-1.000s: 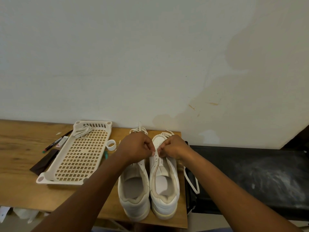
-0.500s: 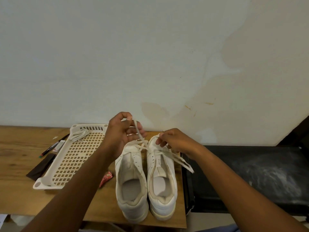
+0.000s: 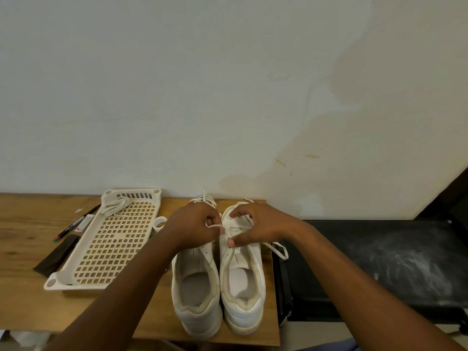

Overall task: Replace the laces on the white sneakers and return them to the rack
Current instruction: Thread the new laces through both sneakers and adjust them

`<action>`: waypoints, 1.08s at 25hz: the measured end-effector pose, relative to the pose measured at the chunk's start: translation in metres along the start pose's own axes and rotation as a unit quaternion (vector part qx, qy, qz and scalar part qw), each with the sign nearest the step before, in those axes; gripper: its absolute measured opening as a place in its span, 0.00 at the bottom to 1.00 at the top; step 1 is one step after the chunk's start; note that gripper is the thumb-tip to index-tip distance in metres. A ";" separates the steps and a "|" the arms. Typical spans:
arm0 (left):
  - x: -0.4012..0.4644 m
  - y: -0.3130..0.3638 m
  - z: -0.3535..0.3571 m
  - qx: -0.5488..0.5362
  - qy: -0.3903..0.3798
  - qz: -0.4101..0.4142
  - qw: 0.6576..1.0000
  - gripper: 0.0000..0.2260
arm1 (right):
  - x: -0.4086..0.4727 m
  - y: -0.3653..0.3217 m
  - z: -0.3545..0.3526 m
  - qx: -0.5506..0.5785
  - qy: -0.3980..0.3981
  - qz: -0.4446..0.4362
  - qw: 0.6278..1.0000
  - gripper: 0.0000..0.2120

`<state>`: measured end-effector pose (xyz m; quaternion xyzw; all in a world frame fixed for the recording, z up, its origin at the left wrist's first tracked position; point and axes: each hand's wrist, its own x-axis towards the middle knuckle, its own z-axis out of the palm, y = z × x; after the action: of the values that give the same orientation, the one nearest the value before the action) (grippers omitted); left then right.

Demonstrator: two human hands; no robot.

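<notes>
Left of the fingers, on the wooden surface [image 3: 30,295], lies a cream perforated plastic tray [image 3: 111,244] set at a slant, with a bundle of pale cord [image 3: 115,207] resting in its far corner. Just beside the tray's right edge, close to the fingers, sits a small white tape roll [image 3: 159,223]. Farther left lie a black marker [image 3: 76,222], a white eraser-like block [image 3: 84,222] and a flat dark strip [image 3: 57,255]. Right of the fingers stands a black dusty case [image 3: 379,264]. Beyond everything rises a stained pale wall [image 3: 228,97].
</notes>
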<state>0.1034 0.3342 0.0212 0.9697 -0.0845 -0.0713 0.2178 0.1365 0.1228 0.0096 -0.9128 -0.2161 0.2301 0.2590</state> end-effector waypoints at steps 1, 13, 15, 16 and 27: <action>0.001 -0.001 -0.001 -0.052 0.022 -0.001 0.998 0.04 | 0.000 0.000 0.000 -0.008 -0.002 0.008 1.000 0.42; -0.005 0.006 -0.008 -0.181 0.056 0.024 0.982 0.04 | 0.000 0.000 -0.001 -0.019 -0.024 0.034 0.999 0.45; -0.003 0.006 0.001 0.002 0.001 0.020 1.000 0.05 | 0.000 -0.001 -0.001 -0.024 -0.024 0.032 0.999 0.45; -0.001 0.007 0.003 0.041 -0.018 0.004 0.999 0.07 | 0.000 -0.002 -0.001 -0.022 -0.025 0.032 0.999 0.45; -0.003 0.008 -0.023 -0.686 0.056 0.041 0.724 0.06 | -0.002 -0.004 -0.003 -0.015 -0.029 0.036 0.999 0.45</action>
<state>0.1039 0.3368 0.0460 0.5532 -0.0396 -0.0468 0.8308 0.1351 0.1232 0.0146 -0.9169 -0.1941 0.2620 0.2302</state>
